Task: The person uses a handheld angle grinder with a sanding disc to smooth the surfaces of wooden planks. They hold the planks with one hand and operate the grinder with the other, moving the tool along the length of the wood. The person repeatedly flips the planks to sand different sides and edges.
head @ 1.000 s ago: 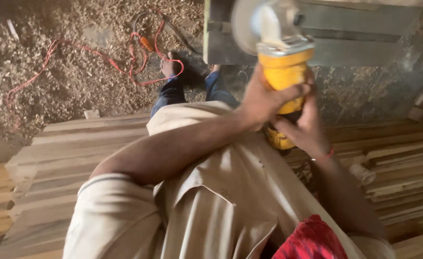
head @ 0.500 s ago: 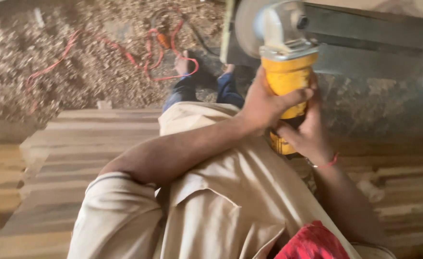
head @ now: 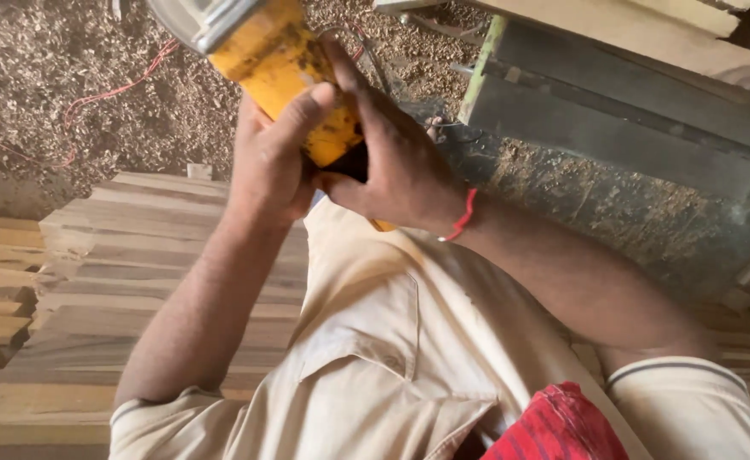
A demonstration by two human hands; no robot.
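stacked planks (head: 128, 255) sit left, and since a second ago the yellow angle grinder (head: 286, 72) swung up-left toward the sawdust floor (head: 68, 85), left hand (head: 269, 162) and right hand (head: 392, 162) both wrapped tight round its body, so it's being repositioned

So it's a yellow angle grinder (head: 286, 72), pretty grimy, dark smudges all over the plastic body. It's tilted, with the silver metal head up and to the left of both hands, cut off by the top edge of the frame. The body sits clamped between the two palms, thumb of the left hand (head: 269, 162) across its front, right hand (head: 392, 166) fingers wrapping the lower end, where a dark patch shows between the hands
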